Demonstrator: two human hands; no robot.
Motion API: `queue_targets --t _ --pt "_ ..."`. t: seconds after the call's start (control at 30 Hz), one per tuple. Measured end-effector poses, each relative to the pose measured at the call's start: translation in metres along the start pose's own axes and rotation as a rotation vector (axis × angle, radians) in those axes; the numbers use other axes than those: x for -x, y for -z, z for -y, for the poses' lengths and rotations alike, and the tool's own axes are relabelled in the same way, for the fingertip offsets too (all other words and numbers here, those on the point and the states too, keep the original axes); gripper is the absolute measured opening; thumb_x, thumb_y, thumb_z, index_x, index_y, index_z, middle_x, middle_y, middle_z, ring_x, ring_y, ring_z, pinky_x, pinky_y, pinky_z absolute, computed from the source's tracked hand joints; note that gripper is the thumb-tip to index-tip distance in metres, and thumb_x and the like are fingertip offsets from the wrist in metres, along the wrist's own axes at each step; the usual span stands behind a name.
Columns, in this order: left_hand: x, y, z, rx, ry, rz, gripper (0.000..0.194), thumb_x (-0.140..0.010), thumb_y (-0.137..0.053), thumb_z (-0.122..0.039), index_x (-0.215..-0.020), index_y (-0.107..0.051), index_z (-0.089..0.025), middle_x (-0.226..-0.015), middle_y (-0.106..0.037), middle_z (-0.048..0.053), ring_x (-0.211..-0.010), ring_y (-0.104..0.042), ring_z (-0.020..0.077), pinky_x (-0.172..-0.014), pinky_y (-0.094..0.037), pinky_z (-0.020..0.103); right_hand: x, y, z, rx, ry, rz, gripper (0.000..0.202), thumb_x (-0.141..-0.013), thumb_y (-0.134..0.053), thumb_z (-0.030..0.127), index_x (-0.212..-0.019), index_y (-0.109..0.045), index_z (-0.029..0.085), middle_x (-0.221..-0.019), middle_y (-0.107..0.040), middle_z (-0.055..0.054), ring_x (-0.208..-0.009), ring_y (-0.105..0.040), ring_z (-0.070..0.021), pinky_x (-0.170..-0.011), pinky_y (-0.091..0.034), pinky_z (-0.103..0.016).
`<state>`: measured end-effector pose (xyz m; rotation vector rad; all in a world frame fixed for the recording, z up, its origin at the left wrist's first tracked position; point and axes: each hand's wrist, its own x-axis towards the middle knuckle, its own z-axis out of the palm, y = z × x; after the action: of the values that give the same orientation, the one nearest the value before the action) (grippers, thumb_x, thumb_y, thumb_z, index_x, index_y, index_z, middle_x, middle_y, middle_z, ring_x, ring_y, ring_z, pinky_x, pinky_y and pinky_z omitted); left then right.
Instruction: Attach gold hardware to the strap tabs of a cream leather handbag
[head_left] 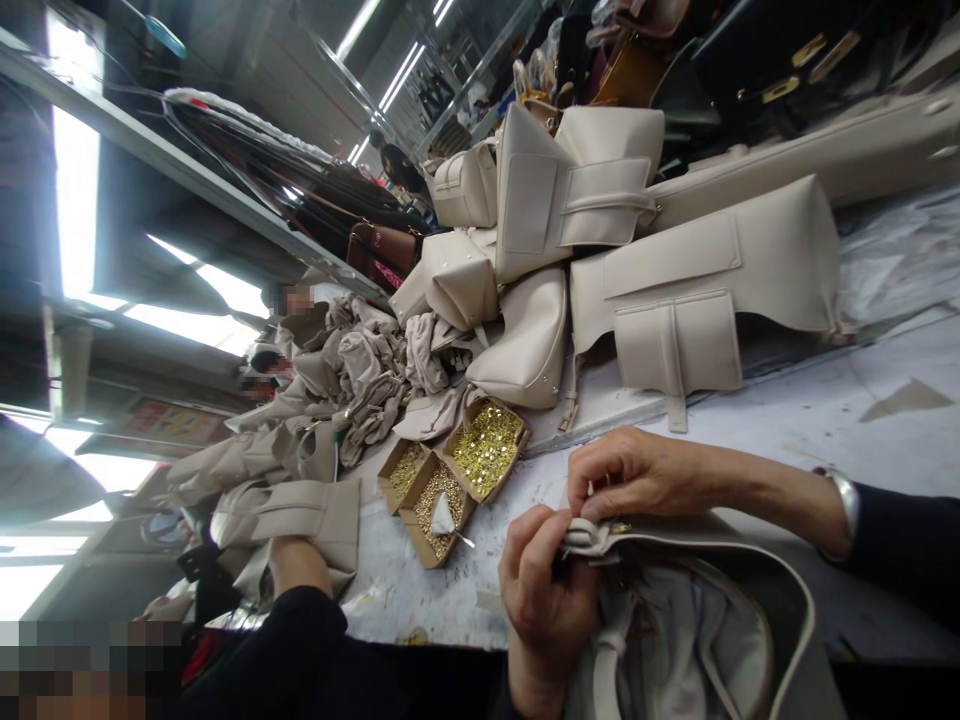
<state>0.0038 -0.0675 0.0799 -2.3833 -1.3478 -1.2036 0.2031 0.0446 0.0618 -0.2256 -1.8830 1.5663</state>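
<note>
An unfinished-looking beige handbag (697,620) lies at the lower right, its mouth gaping and its pale lining showing. At its near end, my left hand (544,590) has its fingers curled around a small folded strap loop (581,538) on the bag's edge. The fingers of my right hand (637,475) are bent and pinched at the same loop from above; a bracelet circles that wrist. A bit of gold-coloured metal shows beside the loop. The fingertips hide most of the spot they grip.
Cardboard boxes (420,535) of small gold metal pieces stand on the white table (795,430). Several beige bags (667,260) are piled behind them. At left, a co-worker's arm (300,575) reaches into another beige bag (322,520). Dark bags (780,60) sit at the upper right.
</note>
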Motion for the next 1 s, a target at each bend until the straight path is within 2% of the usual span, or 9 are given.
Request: queue_targets --t 0.17,0.23,0.3,0.4,0.47,0.67,0.77,1.0 --pt "0.001 -0.002 0.000 0.030 0.030 0.004 0.031 -0.091 -0.069 -0.007 -0.120 -0.064 -0.016 -0.105 -0.069 0.009 -0.097 -0.070 0.0187 -0.084 -0.063 0.030 0.000 -0.006 0.009 0.237 0.019 -0.059 0.010 -0.095 -0.070 0.024 -0.091 -0.074 0.016 -0.079 -0.067 0.002 -0.070 -0.057 -0.0108 -0.065 -0.039 -0.021" --pt "0.001 -0.002 0.000 0.036 0.045 0.012 0.034 -0.089 -0.068 -0.005 -0.121 -0.064 -0.017 -0.106 -0.069 0.009 -0.098 -0.070 0.0191 -0.085 -0.063 0.031 0.000 -0.008 0.009 0.280 0.020 -0.087 0.011 -0.095 -0.069 0.023 -0.088 -0.073 0.016 -0.076 -0.064 0.003 -0.067 -0.054 -0.0102 -0.062 -0.036 -0.022" --pt "0.002 -0.003 0.000 0.050 0.053 0.019 0.036 -0.088 -0.068 -0.003 -0.121 -0.064 -0.016 -0.107 -0.068 0.009 -0.099 -0.069 0.0187 -0.086 -0.062 0.030 0.001 -0.007 0.005 0.204 0.009 -0.083 0.015 -0.097 -0.068 0.028 -0.090 -0.075 0.016 -0.078 -0.066 0.002 -0.070 -0.057 -0.0114 -0.065 -0.039 -0.022" --pt "0.001 -0.003 0.001 0.062 0.066 0.015 0.036 -0.087 -0.070 -0.003 -0.120 -0.063 -0.016 -0.108 -0.067 0.008 -0.099 -0.069 0.0181 -0.088 -0.061 0.029 0.002 -0.003 -0.003 -0.064 -0.044 -0.029 0.024 -0.096 -0.072 0.038 -0.098 -0.078 0.015 -0.089 -0.072 -0.003 -0.081 -0.064 -0.0156 -0.073 -0.048 -0.024" --pt "0.000 -0.003 0.001 0.063 0.077 0.017 0.036 -0.087 -0.069 -0.003 -0.120 -0.063 -0.016 -0.108 -0.067 0.008 -0.100 -0.068 0.0179 -0.090 -0.061 0.029 0.002 -0.001 -0.006 -0.153 -0.066 -0.015 0.025 -0.094 -0.074 0.039 -0.098 -0.078 0.015 -0.091 -0.073 -0.004 -0.084 -0.065 -0.0168 -0.075 -0.049 -0.025" --pt "-0.002 -0.003 0.001 0.111 0.094 0.041 0.038 -0.087 -0.066 -0.002 -0.122 -0.063 -0.017 -0.109 -0.067 0.008 -0.100 -0.068 0.0178 -0.091 -0.060 0.029 0.001 -0.005 -0.001 0.128 0.019 -0.035 0.013 -0.100 -0.063 0.027 -0.097 -0.072 0.018 -0.091 -0.069 -0.001 -0.082 -0.060 -0.0147 -0.075 -0.043 -0.025" --pt "-0.001 -0.004 0.002 0.107 0.112 0.031 0.038 -0.087 -0.066 -0.003 -0.122 -0.063 -0.017 -0.110 -0.067 0.007 -0.103 -0.067 0.0181 -0.093 -0.059 0.029 0.003 -0.006 0.006 0.250 0.015 -0.033 0.011 -0.102 -0.061 0.025 -0.099 -0.069 0.019 -0.090 -0.066 0.000 -0.081 -0.058 -0.0144 -0.073 -0.041 -0.025" --pt "-0.001 -0.009 0.001 0.144 0.153 0.035 0.043 -0.084 -0.066 -0.003 -0.124 -0.062 -0.019 -0.113 -0.066 0.007 -0.105 -0.067 0.0187 -0.094 -0.058 0.030 0.002 -0.006 0.011 0.287 -0.036 -0.020 0.013 -0.102 -0.058 0.026 -0.094 -0.066 0.019 -0.087 -0.062 0.001 -0.078 -0.055 -0.0138 -0.069 -0.039 -0.024"
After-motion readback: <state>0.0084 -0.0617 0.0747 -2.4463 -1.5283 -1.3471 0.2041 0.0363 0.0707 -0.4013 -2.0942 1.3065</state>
